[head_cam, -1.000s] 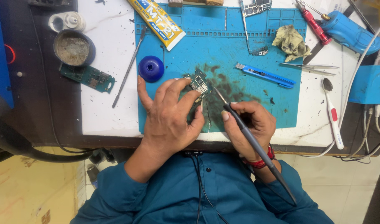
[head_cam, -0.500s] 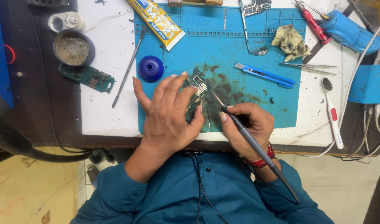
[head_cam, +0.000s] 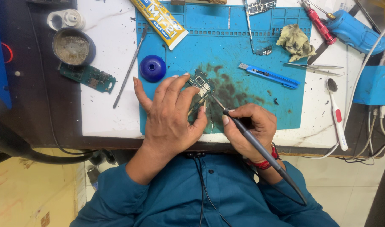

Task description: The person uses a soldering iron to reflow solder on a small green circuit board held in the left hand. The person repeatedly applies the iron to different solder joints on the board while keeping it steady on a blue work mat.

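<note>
- Near the front edge of the tabletop [head_cam: 108,122], on the blue work mat [head_cam: 260,46], lies a small green circuit board [head_cam: 202,85] over a dark stained patch
- left hand [head_cam: 171,113] comes up from the front edge, palm down, wrist bent slightly, fingers [head_cam: 161,90] spread and lightly curled; the fingertips press on the near end of the circuit board and pin it flat, not clenched around it
- right hand [head_cam: 251,128] rests on its heel at the mat's front edge, fingers closed in a pen grip around a grey soldering iron [head_cam: 260,149]; thumb and forefinger pinch the barrel close to the tip
- the iron's thin tip slants up and left to the right edge of the circuit board; its handle runs back over the wrist toward the blue sleeve
- a red thread band sits on the right wrist
- just beyond the left hand stands a round blue cap [head_cam: 153,68]; a blue utility knife [head_cam: 268,75] lies further toward the mat's right edge, well apart from both hands
- toward the far edge lie a yellow glue tube [head_cam: 159,19] and a crumpled cloth [head_cam: 295,40]
</note>
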